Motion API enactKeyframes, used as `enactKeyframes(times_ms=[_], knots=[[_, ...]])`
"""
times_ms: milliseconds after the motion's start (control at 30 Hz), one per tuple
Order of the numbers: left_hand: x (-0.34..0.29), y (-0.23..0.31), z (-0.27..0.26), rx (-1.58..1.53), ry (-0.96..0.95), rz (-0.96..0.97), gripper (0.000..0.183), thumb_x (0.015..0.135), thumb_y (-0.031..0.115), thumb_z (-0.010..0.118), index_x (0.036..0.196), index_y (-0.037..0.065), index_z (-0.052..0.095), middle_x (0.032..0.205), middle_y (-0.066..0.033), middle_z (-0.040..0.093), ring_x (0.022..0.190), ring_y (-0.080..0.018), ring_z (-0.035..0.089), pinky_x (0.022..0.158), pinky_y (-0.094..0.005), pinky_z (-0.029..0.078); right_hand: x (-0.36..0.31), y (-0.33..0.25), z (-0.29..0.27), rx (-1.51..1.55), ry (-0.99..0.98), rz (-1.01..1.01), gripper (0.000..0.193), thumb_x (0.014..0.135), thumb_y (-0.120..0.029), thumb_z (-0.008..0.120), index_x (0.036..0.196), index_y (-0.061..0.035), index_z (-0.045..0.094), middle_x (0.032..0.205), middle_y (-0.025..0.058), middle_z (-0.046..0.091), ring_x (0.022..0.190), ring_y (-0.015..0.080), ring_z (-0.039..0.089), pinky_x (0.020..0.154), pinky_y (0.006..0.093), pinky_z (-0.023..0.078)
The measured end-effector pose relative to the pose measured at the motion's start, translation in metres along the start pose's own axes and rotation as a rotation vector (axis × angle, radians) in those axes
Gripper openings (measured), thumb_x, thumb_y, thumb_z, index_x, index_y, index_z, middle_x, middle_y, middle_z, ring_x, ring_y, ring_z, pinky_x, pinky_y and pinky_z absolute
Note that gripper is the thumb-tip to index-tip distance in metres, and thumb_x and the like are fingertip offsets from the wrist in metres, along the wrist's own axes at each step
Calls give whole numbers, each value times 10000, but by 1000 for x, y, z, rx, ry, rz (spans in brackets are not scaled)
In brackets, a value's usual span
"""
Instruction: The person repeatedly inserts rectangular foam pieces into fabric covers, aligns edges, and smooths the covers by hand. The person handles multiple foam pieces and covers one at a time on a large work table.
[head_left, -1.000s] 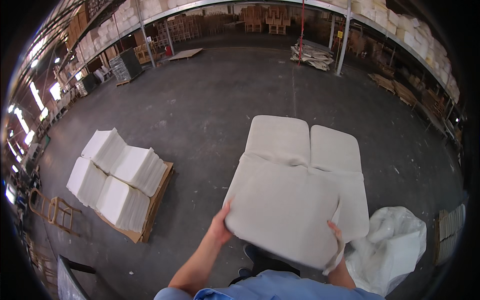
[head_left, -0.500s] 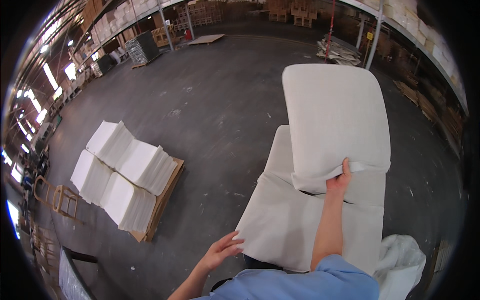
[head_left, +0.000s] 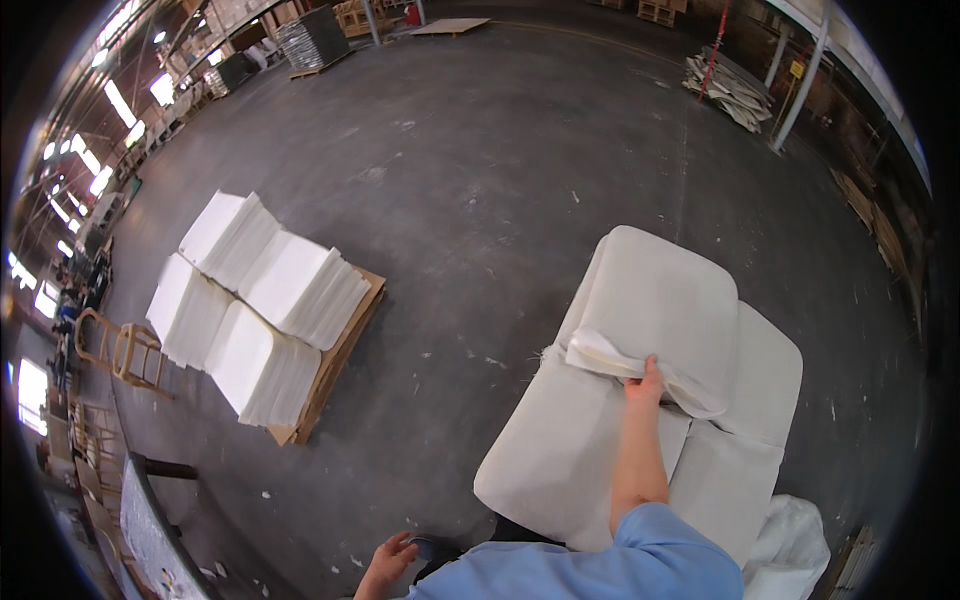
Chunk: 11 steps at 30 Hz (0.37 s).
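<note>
My right hand (head_left: 645, 388) grips the near edge of an off-white fabric-covered cushion (head_left: 665, 285), thumb on top. This cushion lies at the far side of a stack of similar off-white cushions (head_left: 560, 455). Along its near edge the cover gapes, and a pale strip of the filling (head_left: 597, 350) shows there. The fingers under the edge are hidden. My left hand (head_left: 390, 563) hangs low beside my body, apart from the stack, its fingers loosely bent and holding nothing.
White foam pads (head_left: 290, 285) stand in several piles on a wooden board (head_left: 345, 355) to the left. Further left are wooden chair frames (head_left: 140, 350) and a plastic-wrapped piece (head_left: 150, 530). Clear plastic sheeting (head_left: 790, 545) lies right of the stack. A metal post (head_left: 805, 80) rises at far right.
The cushion in my right hand has come down from a raised, tilted position onto the stack, and its cover edge gapes more. My left hand has dropped away from the stack's left edge.
</note>
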<state>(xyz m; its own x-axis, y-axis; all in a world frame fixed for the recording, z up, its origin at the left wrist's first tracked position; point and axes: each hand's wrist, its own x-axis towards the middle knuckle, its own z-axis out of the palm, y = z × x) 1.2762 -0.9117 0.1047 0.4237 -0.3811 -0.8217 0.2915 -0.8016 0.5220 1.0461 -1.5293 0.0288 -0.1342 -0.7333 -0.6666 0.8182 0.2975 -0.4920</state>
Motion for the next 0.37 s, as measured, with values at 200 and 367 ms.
enactKeyframes(times_ms=[200,367], knots=[[12,-12,-17,230,7,116,658,998,398,709,1527,43,542,1202,-154,758,1055,-217,713,914,-375,568,12,12,0,-192,-302,103,429,1037,-300,699,1335,-7,601,1273,131,690,1135,306,678,994,495,575],[36,3,-55,138,270,258,638,982,464,650,1492,88,579,1383,-212,683,1293,-380,641,1097,-456,502,-9,4,-20,-165,-510,304,878,1007,-581,648,1586,30,398,1538,204,563,1397,375,565,1152,472,520]])
